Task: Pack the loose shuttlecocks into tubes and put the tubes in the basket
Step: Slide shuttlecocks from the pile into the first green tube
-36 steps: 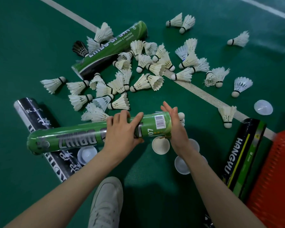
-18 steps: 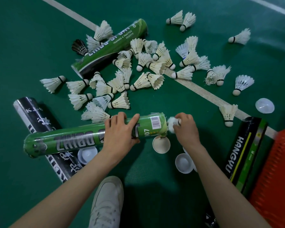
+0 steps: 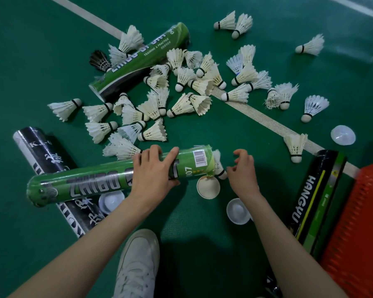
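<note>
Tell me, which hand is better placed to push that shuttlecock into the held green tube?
Right. The left hand grips the green tube mid-length; the right hand is free, just beside the shuttlecock poking from its open end.

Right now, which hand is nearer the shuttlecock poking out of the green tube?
The right hand: its fingertips sit just beside the shuttlecock; the left hand grips the green tube farther back.

Shows bright, even overhead light with soft dark shadows pooling on the floor (image 3: pixel 30 61) at lower centre. Glints off the glossy wrap of the nearer green tube (image 3: pixel 95 183) and the black tube (image 3: pixel 43 151). Bows the court line (image 3: pixel 256 117) with wide-angle distortion, softens toward the corners.
</note>
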Motion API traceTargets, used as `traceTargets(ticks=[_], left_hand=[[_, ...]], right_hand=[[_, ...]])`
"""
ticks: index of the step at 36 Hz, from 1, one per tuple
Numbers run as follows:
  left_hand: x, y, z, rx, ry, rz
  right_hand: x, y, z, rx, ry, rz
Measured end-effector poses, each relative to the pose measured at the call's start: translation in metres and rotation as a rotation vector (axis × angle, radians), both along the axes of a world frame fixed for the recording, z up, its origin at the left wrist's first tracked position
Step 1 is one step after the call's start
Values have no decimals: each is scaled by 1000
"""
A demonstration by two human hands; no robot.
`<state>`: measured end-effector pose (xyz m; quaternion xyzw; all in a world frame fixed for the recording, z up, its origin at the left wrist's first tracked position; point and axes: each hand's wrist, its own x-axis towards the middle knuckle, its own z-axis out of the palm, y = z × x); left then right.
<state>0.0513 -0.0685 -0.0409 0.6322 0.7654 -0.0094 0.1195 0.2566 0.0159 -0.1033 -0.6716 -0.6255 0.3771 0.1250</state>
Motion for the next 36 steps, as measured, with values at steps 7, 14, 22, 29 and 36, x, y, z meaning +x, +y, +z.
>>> traceTargets(ticks=[7, 14, 22, 29, 36], left_hand=[[-3, 1, -2, -4, 6, 8], [-20, -2, 0, 16, 21, 66], [-14, 0, -3, 44, 17, 39], [-9, 1, 3, 82, -4, 21], [-6, 0, 3, 171, 1, -16]], right_hand=[[-3, 5, 5, 138, -169, 433], [-11, 14, -1, 47, -168, 610], [-14, 10, 15, 126, 332, -204], [-31, -2, 38, -103, 651, -235], [-31, -10, 48, -148, 798, -53]])
